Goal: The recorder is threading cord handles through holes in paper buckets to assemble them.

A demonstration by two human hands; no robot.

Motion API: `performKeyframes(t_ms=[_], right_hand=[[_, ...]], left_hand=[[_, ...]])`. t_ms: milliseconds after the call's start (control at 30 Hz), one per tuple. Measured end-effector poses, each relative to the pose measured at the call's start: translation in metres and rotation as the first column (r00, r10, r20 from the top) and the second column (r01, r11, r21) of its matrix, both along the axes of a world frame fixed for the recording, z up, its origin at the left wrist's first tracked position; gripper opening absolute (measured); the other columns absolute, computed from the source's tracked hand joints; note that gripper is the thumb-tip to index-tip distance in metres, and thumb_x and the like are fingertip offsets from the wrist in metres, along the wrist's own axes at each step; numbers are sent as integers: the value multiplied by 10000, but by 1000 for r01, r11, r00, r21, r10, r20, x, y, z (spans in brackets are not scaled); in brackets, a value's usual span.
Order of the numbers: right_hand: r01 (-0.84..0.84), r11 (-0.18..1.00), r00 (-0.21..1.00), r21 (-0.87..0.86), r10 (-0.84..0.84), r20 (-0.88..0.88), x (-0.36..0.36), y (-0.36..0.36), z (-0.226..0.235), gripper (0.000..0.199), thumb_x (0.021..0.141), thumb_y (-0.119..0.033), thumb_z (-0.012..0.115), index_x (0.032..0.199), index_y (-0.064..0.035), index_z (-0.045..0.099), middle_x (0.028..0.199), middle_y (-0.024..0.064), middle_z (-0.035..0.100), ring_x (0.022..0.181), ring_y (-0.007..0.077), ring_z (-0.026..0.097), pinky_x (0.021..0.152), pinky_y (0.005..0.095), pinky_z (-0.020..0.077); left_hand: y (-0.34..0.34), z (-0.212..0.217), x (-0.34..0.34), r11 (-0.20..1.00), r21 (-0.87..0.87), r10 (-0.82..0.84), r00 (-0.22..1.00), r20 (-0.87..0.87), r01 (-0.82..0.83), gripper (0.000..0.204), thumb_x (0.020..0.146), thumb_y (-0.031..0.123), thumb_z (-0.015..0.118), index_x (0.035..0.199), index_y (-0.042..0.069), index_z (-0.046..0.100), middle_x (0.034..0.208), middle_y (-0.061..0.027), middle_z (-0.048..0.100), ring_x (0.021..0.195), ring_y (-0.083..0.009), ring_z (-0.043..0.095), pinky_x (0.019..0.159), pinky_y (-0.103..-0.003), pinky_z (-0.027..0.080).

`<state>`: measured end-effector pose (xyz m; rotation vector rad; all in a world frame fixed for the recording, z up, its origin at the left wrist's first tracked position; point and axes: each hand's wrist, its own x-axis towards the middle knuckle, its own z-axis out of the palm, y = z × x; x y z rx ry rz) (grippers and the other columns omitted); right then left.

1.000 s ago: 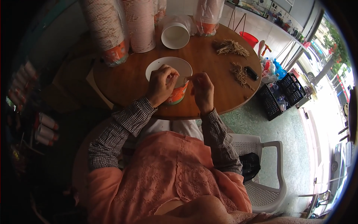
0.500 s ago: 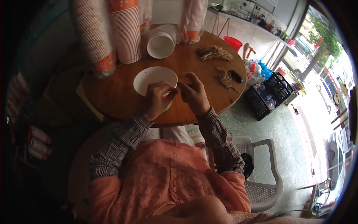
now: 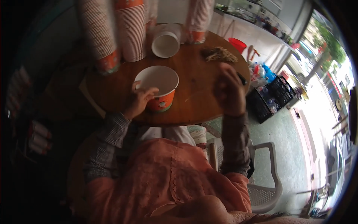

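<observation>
A paper tub [image 3: 163,103], orange outside and white inside, stands upright on the round wooden table [image 3: 194,89]. My left hand [image 3: 138,102] is at its near left side, thumb and fingers apart by the rim; whether they press on the wall is hard to see. Farther right, my right hand [image 3: 230,91] is raised over the table's right side, smeared by motion, so its fingers and anything in them cannot be made out. It covers the spot of the smaller bunch of tan strands. Just beyond it lies a larger bunch of dry, tan strands [image 3: 220,55].
Tall stacks of paper tubs [image 3: 130,33] in clear plastic rise at the back left, with another stack [image 3: 196,22] farther right. A white-mouthed tub [image 3: 165,44] lies on its side between them. A black crate of bottles [image 3: 271,98] and a plastic armchair [image 3: 274,168] stand right.
My hands have parted from above the tub. The right has swung right to the strands, and the left has drawn back to the tub's left side, uncovering its orange wall.
</observation>
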<state>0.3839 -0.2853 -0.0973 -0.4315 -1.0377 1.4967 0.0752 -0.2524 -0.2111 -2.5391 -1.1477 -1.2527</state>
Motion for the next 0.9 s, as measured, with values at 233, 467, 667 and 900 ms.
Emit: performKeyframes(t_ms=[233, 467, 667, 900], right_hand=[[-98, 991, 919, 96, 53, 391, -20, -40, -12, 101, 950, -89, 513, 1037, -52, 548, 807, 57, 632, 537, 80, 553, 455, 194, 429], [-420, 906, 907, -58, 421, -1, -92, -64, -62, 121, 952, -15, 455, 1054, -32, 517, 936, 103, 630, 601, 113, 574, 486, 233, 485], [-348, 936, 929, -53, 336, -156, -77, -58, -99, 103, 964, -23, 461, 1050, -40, 516, 994, 101, 639, 636, 121, 589, 547, 239, 507], [-153, 976, 973, -156, 176, 148, -54, -65, -144, 155, 933, -13, 515, 1086, -28, 533, 1023, 96, 640, 686, 133, 629, 556, 254, 518]], left_hand=[[-44, 11, -33, 997, 43, 39, 934, 355, -58, 315, 896, 8, 561, 1210, 36, 564, 1041, -139, 633, 949, -208, 619, 841, -328, 488], [-122, -11, 50, 511, -393, -142, 526, 838, 764, 175, 927, 95, 580, 1074, 5, 607, 923, -70, 645, 806, -123, 619, 744, -274, 516], [-128, -16, 37, 679, -533, 86, 667, 740, 504, 157, 911, 127, 614, 1001, 5, 653, 808, -50, 657, 724, -91, 618, 659, -245, 510], [-133, -27, 30, 966, -252, 27, 952, 306, 53, 71, 814, 108, 688, 872, 74, 666, 760, -73, 621, 669, -195, 609, 624, -302, 481]])
